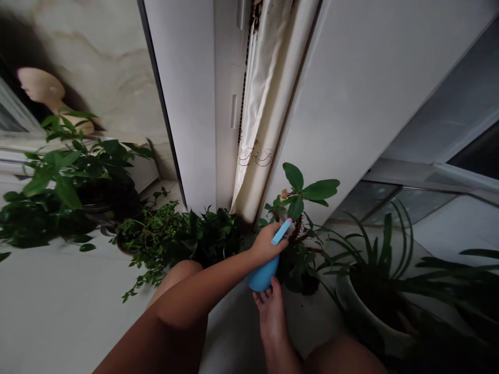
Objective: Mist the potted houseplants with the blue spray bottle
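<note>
Left hand [265, 244] is wrapped around the neck of a blue spray bottle [263, 275], fingers closed on it, forefinger near the light-blue trigger [281, 232]. The pink tip points at the small leafy plant [298, 195] just beyond it. Right hand: not in view, can't tell its grip. What shows low centre is a bare foot [271, 311], toes touching the bottle's base; knees at left and lower right.

The bottle is held up off the floor [58, 306], at the foot of the white door frame [187, 104], in the middle of the row of plants. The curtain [257, 104] hangs just behind that plant.

Progress, judged: the watering looks under way, nozzle aimed at the middle plant, close to the stem. No mist or droplets visible, so can't tell if the trigger is squeezed. Can't tell wet soil from dry; too dark. Other plants: the bushy pot [156, 234] by the left knee, the big-leaf pot [66, 171] further left by the window edge, and the long-leaf plant in a white pot [366, 306] at right. Whether any got sprayed can't be read. How much water is in the bottle: opaque, unknown.
</note>
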A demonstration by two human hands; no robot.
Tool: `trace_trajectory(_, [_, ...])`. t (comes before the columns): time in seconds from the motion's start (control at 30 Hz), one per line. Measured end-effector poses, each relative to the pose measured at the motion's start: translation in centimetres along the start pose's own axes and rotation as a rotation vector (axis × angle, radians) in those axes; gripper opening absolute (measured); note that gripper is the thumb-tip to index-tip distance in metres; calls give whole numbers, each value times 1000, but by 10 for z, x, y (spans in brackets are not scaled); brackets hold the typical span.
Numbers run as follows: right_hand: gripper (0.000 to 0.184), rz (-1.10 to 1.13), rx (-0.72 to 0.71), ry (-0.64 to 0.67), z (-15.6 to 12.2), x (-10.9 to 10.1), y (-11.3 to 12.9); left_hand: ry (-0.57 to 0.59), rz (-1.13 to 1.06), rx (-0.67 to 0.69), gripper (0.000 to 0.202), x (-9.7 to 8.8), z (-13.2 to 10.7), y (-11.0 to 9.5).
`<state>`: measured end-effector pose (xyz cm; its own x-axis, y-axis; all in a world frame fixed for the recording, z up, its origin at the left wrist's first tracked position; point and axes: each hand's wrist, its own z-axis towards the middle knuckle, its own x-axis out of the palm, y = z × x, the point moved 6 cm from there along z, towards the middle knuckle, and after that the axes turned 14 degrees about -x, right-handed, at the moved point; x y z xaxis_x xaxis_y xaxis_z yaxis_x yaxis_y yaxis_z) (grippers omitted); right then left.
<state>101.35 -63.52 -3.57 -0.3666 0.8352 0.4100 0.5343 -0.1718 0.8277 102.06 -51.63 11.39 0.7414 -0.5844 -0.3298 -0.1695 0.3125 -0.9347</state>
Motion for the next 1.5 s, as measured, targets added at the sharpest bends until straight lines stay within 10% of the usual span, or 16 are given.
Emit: trace_trajectory(1.5, [49,92,-43,-65,0,-2,8,-31,-52,-1,10,4,8,4])
